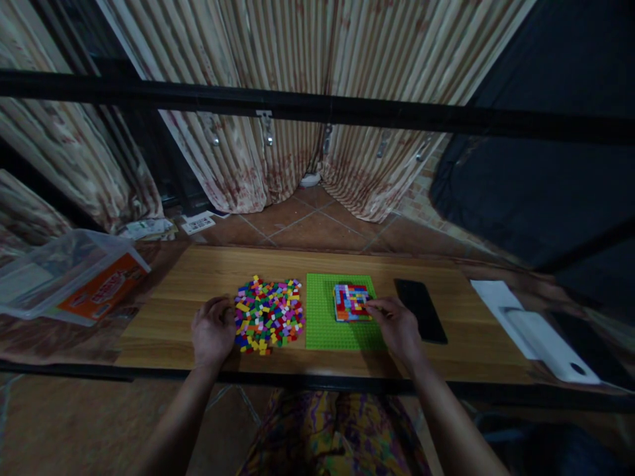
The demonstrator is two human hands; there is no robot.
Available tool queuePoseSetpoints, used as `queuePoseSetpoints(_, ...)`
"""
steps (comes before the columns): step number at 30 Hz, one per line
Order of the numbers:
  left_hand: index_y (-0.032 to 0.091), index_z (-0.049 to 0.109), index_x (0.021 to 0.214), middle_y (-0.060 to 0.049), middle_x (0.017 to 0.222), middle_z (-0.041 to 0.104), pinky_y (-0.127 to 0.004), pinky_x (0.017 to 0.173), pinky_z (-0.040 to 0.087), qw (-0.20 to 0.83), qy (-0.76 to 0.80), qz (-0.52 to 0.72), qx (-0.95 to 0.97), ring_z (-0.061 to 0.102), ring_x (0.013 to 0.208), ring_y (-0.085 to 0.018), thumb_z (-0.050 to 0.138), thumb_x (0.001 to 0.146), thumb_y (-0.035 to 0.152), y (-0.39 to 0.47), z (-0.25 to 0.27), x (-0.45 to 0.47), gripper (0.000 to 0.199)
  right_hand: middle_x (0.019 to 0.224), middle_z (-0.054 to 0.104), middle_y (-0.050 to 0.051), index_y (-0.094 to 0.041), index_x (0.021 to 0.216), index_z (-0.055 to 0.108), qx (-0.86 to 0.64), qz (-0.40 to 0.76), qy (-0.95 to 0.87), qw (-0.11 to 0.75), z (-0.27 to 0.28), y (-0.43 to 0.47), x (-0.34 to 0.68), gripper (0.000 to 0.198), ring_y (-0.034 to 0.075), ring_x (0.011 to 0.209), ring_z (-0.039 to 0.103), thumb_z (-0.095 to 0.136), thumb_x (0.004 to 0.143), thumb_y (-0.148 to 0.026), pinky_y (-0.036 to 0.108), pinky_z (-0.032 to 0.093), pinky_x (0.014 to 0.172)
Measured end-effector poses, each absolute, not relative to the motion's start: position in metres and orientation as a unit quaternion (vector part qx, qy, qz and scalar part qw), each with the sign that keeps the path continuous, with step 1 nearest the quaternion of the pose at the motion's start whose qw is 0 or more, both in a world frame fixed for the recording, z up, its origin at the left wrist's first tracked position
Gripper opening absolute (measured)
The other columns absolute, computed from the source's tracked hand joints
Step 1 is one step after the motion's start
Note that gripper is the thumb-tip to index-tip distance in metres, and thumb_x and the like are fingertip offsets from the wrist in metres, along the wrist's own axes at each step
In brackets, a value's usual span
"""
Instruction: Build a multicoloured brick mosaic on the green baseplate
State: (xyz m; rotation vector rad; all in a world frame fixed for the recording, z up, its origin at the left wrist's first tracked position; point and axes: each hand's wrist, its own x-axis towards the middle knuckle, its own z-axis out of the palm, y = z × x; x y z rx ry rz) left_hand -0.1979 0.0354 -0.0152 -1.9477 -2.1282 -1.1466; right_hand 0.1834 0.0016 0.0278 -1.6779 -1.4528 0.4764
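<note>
A green studded baseplate (320, 330) lies on the wooden table, bearing a small block of multicoloured toy bricks (351, 304). At the right side of that block, my right hand (399, 327) has thumb and fingers pinched together. Its fingertips hide whatever may be between them. To the left of the baseplate is a loose pile of small toy bricks (270, 314) in many colours. My left hand (213, 334) rests on the table against the pile's left edge, its fingers loosely curved and partly hidden, with nothing visible in it.
A black phone-like slab (421, 309) lies right of the baseplate. Farther right are a white sheet (501, 311) and a white device (555, 347). A clear plastic tub (69, 271) with an orange label stands at the left. A dark bar (317, 102) crosses before the curtains (278, 53).
</note>
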Motion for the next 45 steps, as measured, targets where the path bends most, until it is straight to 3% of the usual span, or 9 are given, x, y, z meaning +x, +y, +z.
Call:
queuePoseSetpoints(16,0.017,0.068,0.086,-0.01,0.103,0.068,-0.04,0.089,0.05,0.032,-0.683,-0.361,-0.635,0.062,0.098,-0.026,0.048,0.082,0.027,0.037,-0.016,-0.197,0.023,0.085,0.072,0.002,-0.024,0.077,0.075,-0.631,0.269,-0.65,0.328,0.041,0.02,0.2,0.017,0.018,0.079,0.065,0.063,0.075,-0.036,0.03,0.046,0.076)
queuePoseSetpoints(21,0.017,0.068,0.087,-0.01,0.103,0.068,-0.04,0.089,0.05,0.03,-0.678,-0.371,-0.634,0.062,0.097,-0.026,0.049,0.082,0.028,0.037,-0.019,-0.2,0.023,0.083,0.072,0.003,-0.024,0.073,0.074,-0.628,0.303,-0.627,0.347,0.039,0.025,0.201,0.014,0.02,0.08,0.065,0.067,0.069,-0.036,0.032,0.047,0.078)
queuePoseSetpoints(28,0.017,0.068,0.088,-0.01,0.103,0.068,-0.041,0.089,0.051,0.027,-0.682,-0.372,-0.629,0.063,0.095,-0.026,0.049,0.082,0.03,0.037,-0.018,-0.2,0.023,0.074,0.073,0.004,-0.02,0.07,0.073,-0.649,0.356,-0.532,0.412,0.024,0.02,0.193,0.021,0.02,0.072,0.066,0.071,0.064,-0.04,0.031,0.048,0.069)
queuePoseSetpoints(36,0.016,0.069,0.089,-0.011,0.104,0.068,-0.042,0.088,0.051,0.031,-0.69,-0.353,-0.632,0.063,0.094,-0.027,0.047,0.083,0.03,0.036,-0.014,-0.199,0.027,0.088,0.071,0.005,-0.022,0.08,0.075,-0.666,0.261,-0.571,0.402,0.024,0.007,0.187,0.023,0.02,0.078,0.064,0.064,0.076,-0.042,0.031,0.047,0.073)
queuePoseSetpoints(45,0.017,0.069,0.088,-0.01,0.104,0.068,-0.04,0.089,0.051,0.037,-0.685,-0.361,-0.632,0.064,0.096,-0.026,0.049,0.083,0.03,0.037,-0.02,-0.203,0.024,0.094,0.067,0.007,-0.021,0.084,0.073,-0.652,0.201,-0.602,0.414,0.025,-0.003,0.186,0.024,0.019,0.082,0.064,0.052,0.083,-0.033,0.031,0.051,0.07)
